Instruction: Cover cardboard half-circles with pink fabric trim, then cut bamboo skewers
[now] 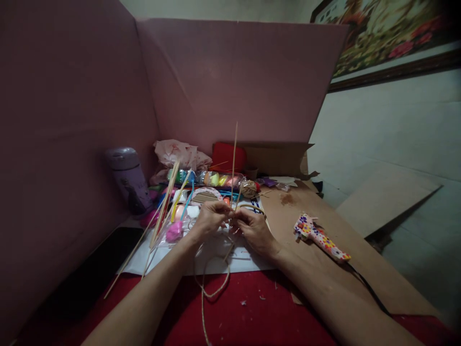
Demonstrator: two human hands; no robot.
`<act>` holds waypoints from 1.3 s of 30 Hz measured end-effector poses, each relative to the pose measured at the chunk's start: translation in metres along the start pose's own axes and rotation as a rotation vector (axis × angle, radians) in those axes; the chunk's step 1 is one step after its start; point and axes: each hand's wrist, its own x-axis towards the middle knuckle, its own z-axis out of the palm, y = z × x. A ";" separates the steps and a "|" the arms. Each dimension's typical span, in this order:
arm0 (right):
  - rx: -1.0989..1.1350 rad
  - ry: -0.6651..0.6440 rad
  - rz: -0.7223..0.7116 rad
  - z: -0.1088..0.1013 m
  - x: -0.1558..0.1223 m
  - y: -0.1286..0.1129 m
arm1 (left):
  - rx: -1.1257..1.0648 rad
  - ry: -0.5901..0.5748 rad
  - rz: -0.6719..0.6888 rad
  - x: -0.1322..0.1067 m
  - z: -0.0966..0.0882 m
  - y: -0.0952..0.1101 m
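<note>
My left hand (213,218) and my right hand (254,231) meet at the middle, both with fingers pinched together. A thin bamboo stick (235,161) rises nearly upright from between the fingertips. Beside it a shorter stick (238,196) leans slightly to the right. From beneath the hands a length of twine (217,291) hangs in loops over the red cloth and runs toward me. The fingers hide where twine and sticks come together, so I cannot tell which fingers hold the twine.
A bundle of bamboo sticks (166,206) leans at the left, near a purple bottle (130,185). Packs of coloured clay (216,179) and a twine ball (248,188) lie behind the hands. A flowered glue gun (320,238) rests on cardboard (360,283) at the right. Pink panels (230,81) stand behind.
</note>
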 end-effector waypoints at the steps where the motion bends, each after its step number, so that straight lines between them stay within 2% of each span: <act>1: 0.005 0.008 0.006 0.000 0.000 0.000 | -0.010 -0.004 -0.008 0.000 0.000 0.002; 7: -0.087 0.042 -0.016 0.003 0.002 0.001 | -0.033 -0.035 -0.047 0.000 -0.004 0.010; 12: -0.204 0.021 -0.122 0.002 0.003 0.001 | -0.035 -0.036 -0.033 0.000 -0.004 0.010; 15: -0.280 0.022 -0.162 0.003 0.003 -0.003 | -0.045 -0.028 -0.003 -0.002 -0.002 0.012; 22: -0.301 0.010 -0.140 0.008 0.003 -0.007 | -0.102 0.019 0.127 -0.007 0.003 0.022; 26: -0.400 0.028 -0.198 0.010 0.003 -0.002 | -0.132 -0.007 0.146 -0.005 0.003 0.020; 31: -0.472 -0.026 -0.188 0.008 0.002 0.002 | -0.125 -0.015 0.161 -0.004 0.005 0.016; 35: -0.493 -0.016 -0.274 0.006 0.004 -0.001 | -0.108 -0.002 0.228 -0.007 0.008 0.022; 39: -0.503 -0.079 -0.263 0.005 0.006 -0.001 | -0.085 -0.048 0.163 -0.008 0.009 0.026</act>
